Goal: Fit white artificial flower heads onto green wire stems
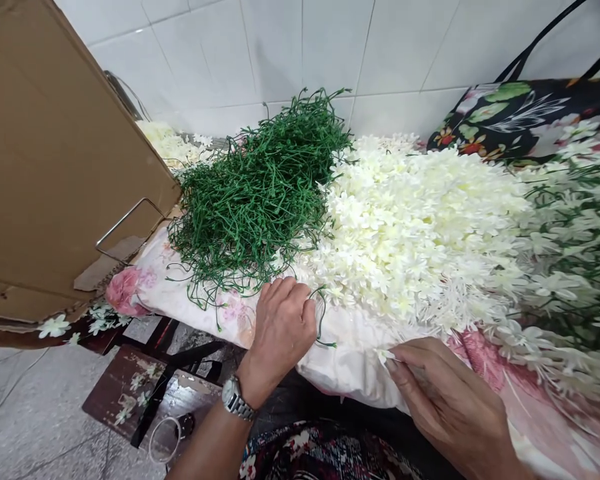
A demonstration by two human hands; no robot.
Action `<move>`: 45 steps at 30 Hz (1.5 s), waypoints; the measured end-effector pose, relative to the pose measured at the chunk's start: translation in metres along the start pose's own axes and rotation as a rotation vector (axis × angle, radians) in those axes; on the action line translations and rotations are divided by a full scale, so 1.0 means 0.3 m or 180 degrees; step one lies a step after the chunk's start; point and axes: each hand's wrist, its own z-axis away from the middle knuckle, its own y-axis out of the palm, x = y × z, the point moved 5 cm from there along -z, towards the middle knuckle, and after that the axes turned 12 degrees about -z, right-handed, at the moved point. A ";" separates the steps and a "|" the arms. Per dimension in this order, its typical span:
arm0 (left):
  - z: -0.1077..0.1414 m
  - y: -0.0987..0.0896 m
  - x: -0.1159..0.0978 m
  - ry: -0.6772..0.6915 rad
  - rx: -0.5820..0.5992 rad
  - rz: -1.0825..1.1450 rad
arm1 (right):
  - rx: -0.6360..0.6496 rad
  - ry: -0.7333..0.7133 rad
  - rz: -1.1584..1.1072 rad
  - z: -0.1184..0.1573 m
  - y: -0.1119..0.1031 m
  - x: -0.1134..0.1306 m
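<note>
Your left hand (283,317) curls, apparently pinching a green stem (321,320) so its tips stay free; your right hand (447,390) pinches a white flower (384,357), petals exposed.

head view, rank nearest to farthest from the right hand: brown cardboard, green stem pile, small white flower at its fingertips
1. Small white flower: pinched in the right hand.
2. Green stem pile: left, toward the wall.
3. Brown cardboard: far left.

White tiled wall (335,47), grey floor (40,427)
</note>
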 end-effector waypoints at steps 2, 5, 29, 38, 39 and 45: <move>-0.018 0.016 -0.012 -0.0026 0.0084 -0.0194 | -0.0044 -0.0023 -0.0027 -0.003 -0.003 0.002; -0.026 0.027 -0.012 -0.0159 0.0089 -0.0209 | -0.0090 -0.0052 -0.0062 -0.007 -0.009 0.004; 0.018 -0.044 0.028 -0.1126 -0.0416 0.2671 | -0.0092 0.0014 -0.0191 -0.004 -0.011 0.003; 0.107 0.014 -0.081 -0.1127 0.0558 0.4115 | -0.0010 0.0551 -0.1031 -0.078 -0.056 0.068; 0.117 0.019 -0.091 -0.1117 0.0661 0.4206 | 0.0047 0.0588 -0.1078 -0.086 -0.054 0.074; 0.137 0.000 -0.130 -0.0782 0.0889 0.3946 | 0.0214 0.0592 -0.1116 -0.098 -0.055 0.083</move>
